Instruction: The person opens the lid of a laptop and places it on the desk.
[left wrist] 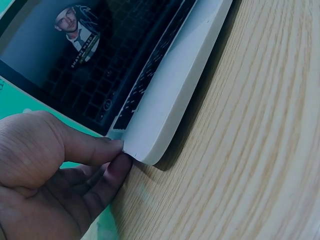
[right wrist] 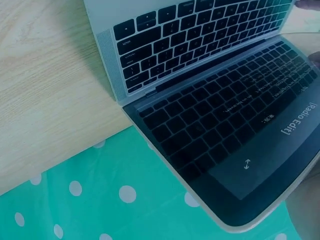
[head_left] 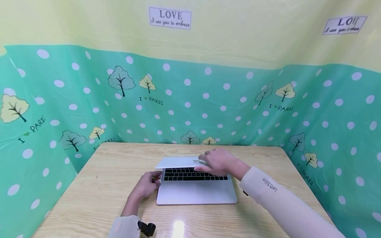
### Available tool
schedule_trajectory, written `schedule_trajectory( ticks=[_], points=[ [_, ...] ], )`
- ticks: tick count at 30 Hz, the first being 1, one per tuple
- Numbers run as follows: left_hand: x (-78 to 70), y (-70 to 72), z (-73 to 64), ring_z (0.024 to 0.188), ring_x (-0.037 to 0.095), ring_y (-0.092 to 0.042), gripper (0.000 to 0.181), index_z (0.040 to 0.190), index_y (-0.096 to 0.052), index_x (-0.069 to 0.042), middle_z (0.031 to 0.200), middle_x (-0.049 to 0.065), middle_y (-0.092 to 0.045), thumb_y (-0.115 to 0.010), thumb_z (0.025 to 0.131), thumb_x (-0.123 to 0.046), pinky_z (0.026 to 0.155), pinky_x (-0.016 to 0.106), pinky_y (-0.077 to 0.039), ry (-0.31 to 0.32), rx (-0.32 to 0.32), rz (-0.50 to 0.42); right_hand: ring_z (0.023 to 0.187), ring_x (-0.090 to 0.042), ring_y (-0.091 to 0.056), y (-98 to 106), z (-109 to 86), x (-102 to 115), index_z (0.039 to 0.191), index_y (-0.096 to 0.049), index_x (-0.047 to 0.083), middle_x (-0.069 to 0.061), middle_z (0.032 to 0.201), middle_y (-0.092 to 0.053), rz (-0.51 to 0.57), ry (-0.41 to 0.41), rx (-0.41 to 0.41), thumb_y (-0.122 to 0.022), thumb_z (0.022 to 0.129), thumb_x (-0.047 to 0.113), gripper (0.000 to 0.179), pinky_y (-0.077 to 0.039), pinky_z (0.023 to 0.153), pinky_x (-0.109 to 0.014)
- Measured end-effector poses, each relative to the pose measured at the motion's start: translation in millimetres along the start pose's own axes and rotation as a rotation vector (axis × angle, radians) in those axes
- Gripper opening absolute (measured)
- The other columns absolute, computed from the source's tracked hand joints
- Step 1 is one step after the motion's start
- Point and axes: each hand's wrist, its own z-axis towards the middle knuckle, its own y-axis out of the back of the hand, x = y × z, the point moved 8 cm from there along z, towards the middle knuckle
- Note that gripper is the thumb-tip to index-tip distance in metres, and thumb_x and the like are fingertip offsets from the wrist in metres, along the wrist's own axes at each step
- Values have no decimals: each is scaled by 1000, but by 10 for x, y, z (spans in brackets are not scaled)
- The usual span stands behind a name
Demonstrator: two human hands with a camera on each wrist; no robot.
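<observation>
Silver metal catches my eye: a laptop (head_left: 194, 193) sits on the wooden tabletop (head_left: 104, 185), roughly midway between its side edges and short of the far edge. Its lid (head_left: 175, 162) tilts low over the keyboard (head_left: 178, 178), and the lit screen (right wrist: 240, 140) shows lettering. The person's left hand (head_left: 148, 185) pinches the left side of the base between thumb and fingertips; the right hand (head_left: 218, 162) grips the lid's raised edge, thumb beneath, fingers over the back.

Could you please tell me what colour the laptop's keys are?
The keys are black with pale markings; the right wrist view shows them best.
</observation>
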Motion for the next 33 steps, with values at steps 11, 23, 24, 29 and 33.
schedule_trajectory(
  ticks=[11,23,24,29,33],
  points=[
    [22,-6,4,85,18,-58,50,138,-58,9,113,11,-65,-62,88,9,69,29,-50,13,0,-6,107,-25,-70,59,14,-90,132,-67,13,-4,119,-73,102,-66,-33,-34,101,70,72,-55,90,-46],
    [-25,12,-27,86,18,-58,49,137,-57,11,112,12,-66,-62,88,10,69,28,-51,-2,-3,6,85,-10,-65,172,63,-150,127,-70,17,3,104,-73,258,-130,-59,-46,100,65,60,-55,79,-38],
    [-27,12,-30,85,18,-58,49,137,-58,10,111,12,-66,-62,88,10,69,28,-51,-2,-4,5,84,-8,-64,184,69,-148,125,-70,17,4,103,-73,274,-126,-66,-48,100,63,57,-55,78,-37],
    [-27,11,-38,84,18,-57,49,137,-57,11,109,11,-65,-61,88,12,67,27,-50,-6,-4,-7,73,-6,-59,232,94,-149,118,-72,16,7,96,-71,368,-113,-88,-57,100,55,46,-54,73,-32],
    [-23,9,-37,83,18,-57,50,136,-57,12,109,12,-65,-61,87,13,66,26,-50,-7,-6,-12,67,-7,-57,253,118,-162,112,-74,16,11,84,-66,424,-117,-102,-61,99,50,39,-52,67,-29]
  ],
)
